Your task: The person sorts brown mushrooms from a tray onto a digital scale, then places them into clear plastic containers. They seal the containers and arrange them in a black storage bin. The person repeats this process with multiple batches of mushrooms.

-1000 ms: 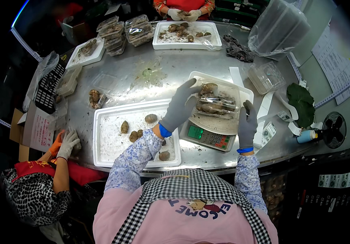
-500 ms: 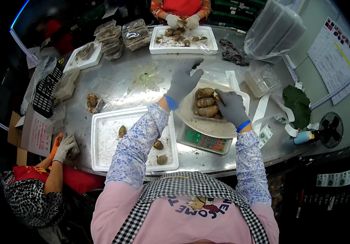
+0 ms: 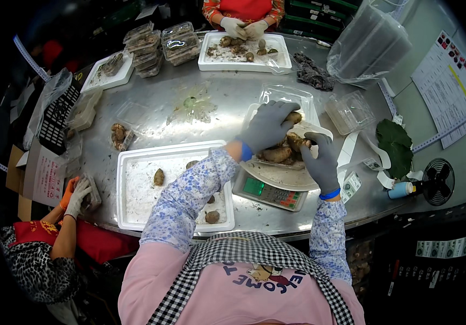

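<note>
Both of my hands wear grey gloves and work over an open clear plastic clamshell box of taro corms (image 3: 276, 155), which sits on the pan (image 3: 284, 176) of a digital scale (image 3: 268, 189). My left hand (image 3: 268, 125) reaches over the box, its fingers closed on a taro corm (image 3: 294, 117) near the raised clear lid (image 3: 292, 95). At the box's right side, my right hand (image 3: 321, 162) pinches another taro corm (image 3: 298, 142) between thumb and fingers. Left of the scale, a white foam tray (image 3: 121, 189) holds several loose corms, partly hidden by my left forearm.
Across the table a person in white gloves (image 3: 244, 28) handles corms over another white tray (image 3: 203, 66). Another person's gloved hands (image 3: 77, 195) hold a box at the left. Filled boxes (image 3: 180, 46) stand stacked at the back. A label strip (image 3: 348, 149) and small fan (image 3: 439, 181) lie right.
My left hand has come down from above the table to the box and closed on a corm. My right hand has shifted slightly and now grips a corm, lifting it from the neat row.
</note>
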### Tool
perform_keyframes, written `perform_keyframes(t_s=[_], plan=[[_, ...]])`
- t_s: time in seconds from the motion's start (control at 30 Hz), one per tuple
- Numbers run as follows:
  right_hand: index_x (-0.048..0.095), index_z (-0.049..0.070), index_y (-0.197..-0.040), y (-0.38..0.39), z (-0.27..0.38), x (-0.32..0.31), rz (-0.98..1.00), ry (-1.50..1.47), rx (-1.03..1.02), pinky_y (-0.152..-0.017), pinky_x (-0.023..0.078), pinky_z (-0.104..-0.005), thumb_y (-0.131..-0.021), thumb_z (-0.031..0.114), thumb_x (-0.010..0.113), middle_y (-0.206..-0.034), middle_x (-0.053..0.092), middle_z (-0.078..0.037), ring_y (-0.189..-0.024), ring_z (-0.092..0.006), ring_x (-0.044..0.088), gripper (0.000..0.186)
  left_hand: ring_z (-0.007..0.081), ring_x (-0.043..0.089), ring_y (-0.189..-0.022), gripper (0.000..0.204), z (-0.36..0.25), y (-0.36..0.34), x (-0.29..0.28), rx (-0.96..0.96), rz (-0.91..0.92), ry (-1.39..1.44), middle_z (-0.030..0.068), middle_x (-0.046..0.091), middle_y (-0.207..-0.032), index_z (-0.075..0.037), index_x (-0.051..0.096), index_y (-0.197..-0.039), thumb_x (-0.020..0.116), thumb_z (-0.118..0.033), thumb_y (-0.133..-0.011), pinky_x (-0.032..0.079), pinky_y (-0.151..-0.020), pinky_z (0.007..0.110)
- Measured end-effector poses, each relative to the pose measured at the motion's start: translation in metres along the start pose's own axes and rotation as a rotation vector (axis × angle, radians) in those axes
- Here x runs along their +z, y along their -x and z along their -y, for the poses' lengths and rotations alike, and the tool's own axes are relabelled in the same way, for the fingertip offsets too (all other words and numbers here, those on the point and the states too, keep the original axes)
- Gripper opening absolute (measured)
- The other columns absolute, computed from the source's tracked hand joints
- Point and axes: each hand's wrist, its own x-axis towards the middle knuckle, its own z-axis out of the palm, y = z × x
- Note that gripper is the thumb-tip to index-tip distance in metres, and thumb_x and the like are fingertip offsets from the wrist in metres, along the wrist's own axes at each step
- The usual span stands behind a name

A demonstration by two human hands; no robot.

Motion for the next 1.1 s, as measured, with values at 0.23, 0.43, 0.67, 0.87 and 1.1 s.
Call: perform_keyframes(t_s=[0.23, 0.43, 0.67, 0.87, 1.1], plan=[[0.063, 0.007, -0.102, 0.023, 0.009, -0.005, 0.126, 0.183, -0.08, -0.084, 0.047, -0.0442, -0.083, 0.012, 0.068, -0.1, 0.066, -0.013, -0.092, -0.0335, 0.061, 0.02, 0.0341, 0.062, -0.103, 0.034, -0.004, -0.009, 0.01, 0.179, 0.442, -0.078, 0.0139, 0.067, -0.115, -0.01, 0.064, -0.124, 0.06, -0.023, -0.093, 0.048, -0.094, 0.043], [0.063, 0.006, -0.11, 0.031, -0.007, -0.008, 0.156, 0.04, 0.045, -0.081, 0.049, -0.0449, -0.085, 0.015, 0.067, -0.105, 0.065, -0.015, -0.093, -0.0345, 0.062, 0.027, 0.0331, 0.063, -0.102, 0.028, -0.012, -0.013, 0.007, 0.127, 0.214, -0.029, 0.0118, 0.069, -0.109, -0.01, 0.069, -0.113, 0.058, -0.013, -0.088, 0.048, -0.092, 0.044], [0.065, 0.006, -0.113, 0.029, 0.01, -0.003, 0.188, 0.176, 0.022, -0.076, 0.049, -0.044, -0.087, 0.018, 0.067, -0.098, 0.064, -0.013, -0.09, -0.033, 0.061, 0.029, 0.0344, 0.064, -0.097, 0.028, -0.008, 0.017, 0.006, 0.281, 0.186, -0.119, 0.0131, 0.069, -0.106, -0.011, 0.071, -0.11, 0.06, -0.012, -0.083, 0.051, -0.086, 0.042], [0.065, 0.007, -0.115, 0.015, 0.006, -0.006, 0.217, 0.294, -0.11, -0.072, 0.049, -0.0439, -0.09, 0.019, 0.064, -0.092, 0.063, -0.012, -0.086, -0.0316, 0.061, 0.028, 0.0328, 0.062, -0.105, 0.031, 0.011, 0.019, -0.013, 0.1, 0.047, -0.01, 0.0114, 0.068, -0.113, -0.013, 0.066, -0.121, 0.06, -0.018, -0.091, 0.047, -0.096, 0.044], [0.065, 0.008, -0.113, 0.008, 0.002, 0.008, 0.198, 0.408, -0.032, -0.068, 0.051, -0.0444, -0.093, 0.023, 0.059, -0.082, 0.066, -0.012, -0.076, -0.0305, 0.064, 0.025, 0.0299, 0.065, -0.107, 0.034, 0.054, 0.001, -0.035, -0.236, -0.4, 0.321, 0.0145, 0.066, -0.121, -0.005, 0.064, -0.123, 0.062, -0.018, -0.092, 0.051, -0.093, 0.038]])
